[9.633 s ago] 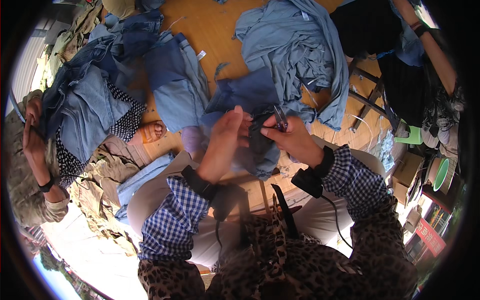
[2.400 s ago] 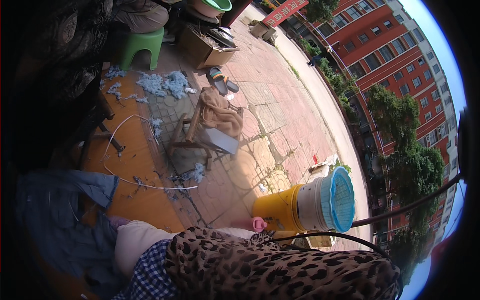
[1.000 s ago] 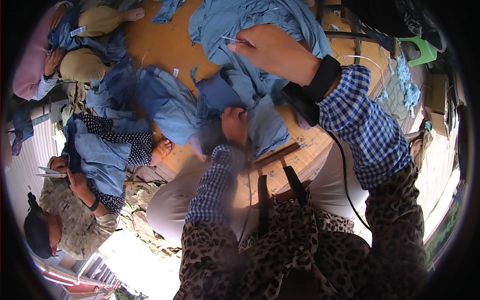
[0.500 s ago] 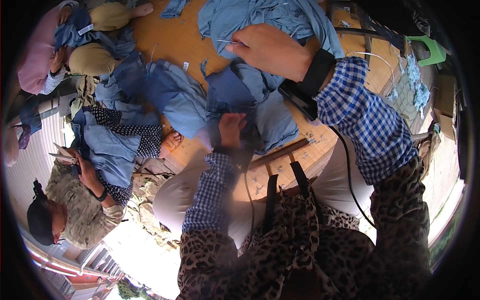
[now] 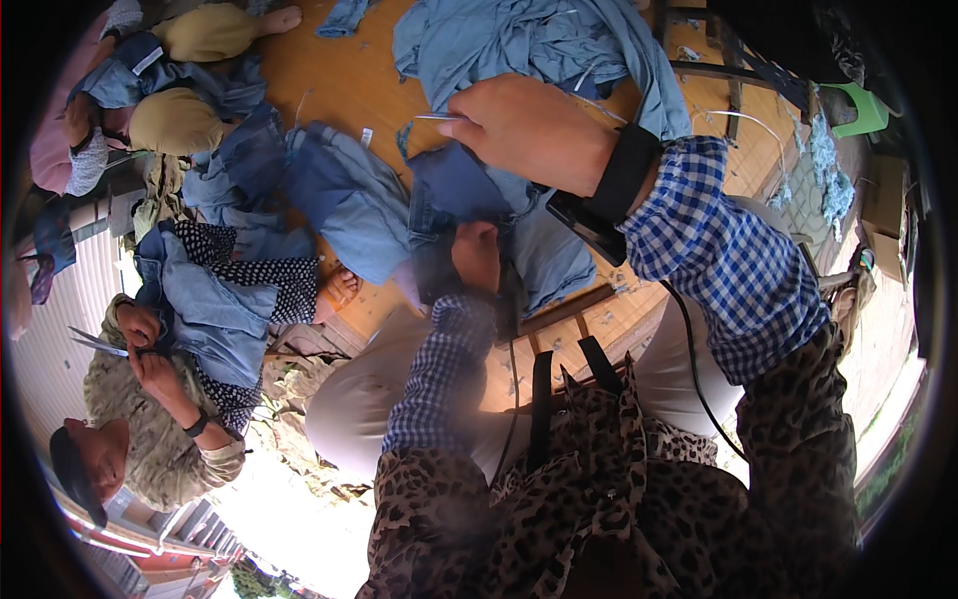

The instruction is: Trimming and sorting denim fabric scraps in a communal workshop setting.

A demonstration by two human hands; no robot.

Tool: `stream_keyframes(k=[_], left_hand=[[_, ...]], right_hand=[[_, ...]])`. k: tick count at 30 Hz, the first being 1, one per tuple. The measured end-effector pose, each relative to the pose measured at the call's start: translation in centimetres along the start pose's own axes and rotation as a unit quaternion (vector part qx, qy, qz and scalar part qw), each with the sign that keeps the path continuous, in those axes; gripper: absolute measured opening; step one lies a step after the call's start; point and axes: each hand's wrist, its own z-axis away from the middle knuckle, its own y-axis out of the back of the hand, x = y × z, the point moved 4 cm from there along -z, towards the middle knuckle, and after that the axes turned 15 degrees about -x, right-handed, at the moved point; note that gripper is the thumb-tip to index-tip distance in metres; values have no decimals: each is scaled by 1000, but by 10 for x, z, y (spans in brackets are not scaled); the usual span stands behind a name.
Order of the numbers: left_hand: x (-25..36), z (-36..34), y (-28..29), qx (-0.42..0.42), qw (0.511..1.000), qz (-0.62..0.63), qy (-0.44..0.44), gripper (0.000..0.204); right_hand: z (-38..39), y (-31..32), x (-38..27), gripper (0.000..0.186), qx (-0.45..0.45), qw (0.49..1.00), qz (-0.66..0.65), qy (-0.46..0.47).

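Note:
My right hand (image 5: 534, 135) is closed around a thin, pointed metal tool (image 5: 437, 116); the rest of the tool is hidden in the palm. It hovers over the blue denim garment (image 5: 454, 185) lying in front of me. Lower down, my left hand (image 5: 477, 255) is curled into a fist at the near part of that denim, seemingly gripping its cloth, though the fingertips are hidden. Dark bands circle both wrists, and a black device (image 5: 587, 228) hangs by the right one.
More denim (image 5: 539, 45) is heaped at the far side of the wooden platform (image 5: 344, 75). At left a co-worker holds scissors (image 5: 98, 341) over denim; another person sits farther up. A black cable (image 5: 696, 369) runs by my right arm. A green stool (image 5: 860, 110) stands far right.
My right hand has come slightly nearer with the metal tool. My left hand has shifted right, its fingers now curled tighter. The co-worker's scissors have moved lower and to the left.

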Motion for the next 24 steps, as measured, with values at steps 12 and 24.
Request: stream_keyframes(k=[12, 24], left_hand=[[16, -5, 8, 30, 999, -24, -37, 26], [48, 29, 25, 81, 984, -154, -23, 21]], right_hand=[[-11, 11, -23, 26, -22, 999, 29, 26], [1, 5, -17, 26, -44, 997, 46, 35]])
